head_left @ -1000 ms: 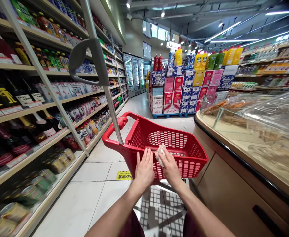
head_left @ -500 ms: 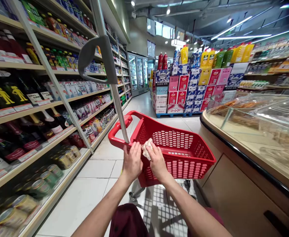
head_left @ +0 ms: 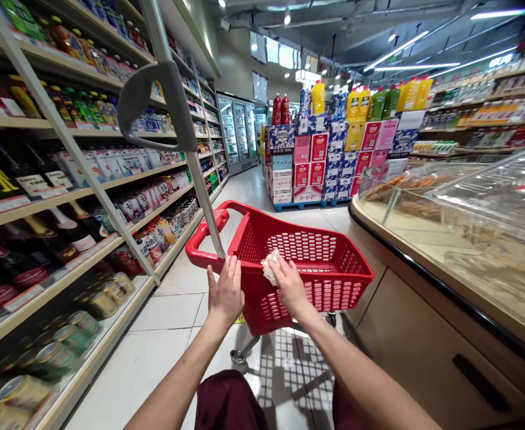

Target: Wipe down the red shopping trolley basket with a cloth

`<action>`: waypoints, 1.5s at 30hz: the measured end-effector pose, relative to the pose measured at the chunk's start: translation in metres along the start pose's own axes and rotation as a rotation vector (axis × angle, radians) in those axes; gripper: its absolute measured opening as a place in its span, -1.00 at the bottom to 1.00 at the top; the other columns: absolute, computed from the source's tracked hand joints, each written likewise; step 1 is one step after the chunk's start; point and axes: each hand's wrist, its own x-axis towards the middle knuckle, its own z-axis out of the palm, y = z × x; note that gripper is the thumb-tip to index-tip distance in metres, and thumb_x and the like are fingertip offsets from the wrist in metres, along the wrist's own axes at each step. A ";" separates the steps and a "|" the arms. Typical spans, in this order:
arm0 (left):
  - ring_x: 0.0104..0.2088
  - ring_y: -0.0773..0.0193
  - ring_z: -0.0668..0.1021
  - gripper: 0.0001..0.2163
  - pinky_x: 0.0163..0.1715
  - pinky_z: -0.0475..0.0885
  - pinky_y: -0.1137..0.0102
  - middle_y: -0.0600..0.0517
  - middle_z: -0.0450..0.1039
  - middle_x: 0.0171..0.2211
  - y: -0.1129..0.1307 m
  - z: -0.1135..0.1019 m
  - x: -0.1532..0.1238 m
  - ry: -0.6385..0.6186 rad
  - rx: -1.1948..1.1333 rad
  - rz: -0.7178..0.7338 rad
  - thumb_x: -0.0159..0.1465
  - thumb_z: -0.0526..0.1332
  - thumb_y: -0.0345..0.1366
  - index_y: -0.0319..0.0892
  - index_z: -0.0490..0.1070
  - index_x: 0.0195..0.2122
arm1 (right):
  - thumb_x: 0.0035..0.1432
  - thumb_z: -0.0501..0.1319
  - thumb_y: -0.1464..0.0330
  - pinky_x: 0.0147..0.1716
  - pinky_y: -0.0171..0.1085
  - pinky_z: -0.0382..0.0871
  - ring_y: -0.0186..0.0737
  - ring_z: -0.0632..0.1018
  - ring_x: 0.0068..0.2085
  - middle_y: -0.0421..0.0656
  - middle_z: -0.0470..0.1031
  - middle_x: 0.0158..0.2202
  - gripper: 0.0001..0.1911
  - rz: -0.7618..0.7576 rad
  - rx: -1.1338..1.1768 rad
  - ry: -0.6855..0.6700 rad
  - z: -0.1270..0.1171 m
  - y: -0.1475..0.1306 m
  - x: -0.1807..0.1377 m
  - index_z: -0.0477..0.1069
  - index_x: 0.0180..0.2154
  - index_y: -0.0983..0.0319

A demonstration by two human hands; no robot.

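Note:
A red plastic shopping cart basket [head_left: 320,280] with perforated walls stands before me. Its metal pole [head_left: 206,203] rises at the left to a grey loop handle [head_left: 186,107]. My left hand [head_left: 226,292] lies against the near rim beside the foot of the pole, fingers stretched out and holding nothing. In my right hand [head_left: 292,288] is a crumpled off-white cloth [head_left: 270,267], pressed onto the near rim further right. Part of the cloth is hidden under the fingers. Inside the basket no goods show.
Shelves of bottles and cans [head_left: 78,322] run along the left. A glass-topped food counter [head_left: 423,239] stands close on the right. Ahead are stacked drink cartons [head_left: 307,161] and glass-door fridges [head_left: 239,131]. A caster wheel [head_left: 239,357] sits near my knees on the tiled floor.
My right hand has slid the cloth a little to the right along the rim, widening the gap to my left hand. The whole view has shifted slightly, so the surroundings appear further left.

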 end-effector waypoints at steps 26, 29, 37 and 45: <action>0.24 0.14 -0.03 -0.45 0.18 -0.23 0.05 -0.14 -0.05 0.23 0.108 0.047 0.020 -0.197 -0.071 0.242 0.13 -0.06 -0.38 -0.39 -0.01 0.18 | 0.07 -0.09 0.60 0.06 -0.04 0.15 -0.15 0.17 0.17 -0.10 0.08 0.21 -0.42 0.136 -0.173 0.056 -0.052 0.137 -0.080 0.15 0.12 0.13; 0.24 0.14 -0.05 -0.44 0.18 -0.25 0.05 -0.13 -0.06 0.23 0.104 0.048 0.017 -0.192 -0.066 0.272 0.12 -0.05 -0.38 -0.37 -0.02 0.19 | 0.01 -0.09 0.61 0.04 0.03 0.15 -0.07 0.19 0.16 -0.03 0.11 0.19 -0.40 0.347 -0.268 0.106 -0.071 0.165 -0.089 0.18 0.10 0.20; 0.24 0.12 -0.03 -0.46 0.18 -0.20 0.07 -0.16 -0.02 0.22 0.111 0.048 0.017 -0.192 -0.075 0.194 0.14 -0.06 -0.38 -0.38 0.02 0.18 | 0.09 -0.10 0.59 0.05 -0.04 0.19 -0.18 0.19 0.16 -0.14 0.10 0.20 -0.43 0.044 -0.076 0.010 -0.049 0.105 -0.062 0.17 0.10 0.08; 0.23 0.11 -0.01 -0.46 0.17 -0.19 0.05 -0.17 -0.02 0.22 0.120 0.049 0.017 -0.201 -0.075 0.223 0.13 -0.04 -0.37 -0.39 0.02 0.17 | -0.03 -0.10 0.62 0.04 -0.02 0.19 -0.07 0.22 0.14 -0.02 0.18 0.15 -0.37 0.404 -0.233 0.136 -0.060 0.136 -0.081 0.19 0.11 0.23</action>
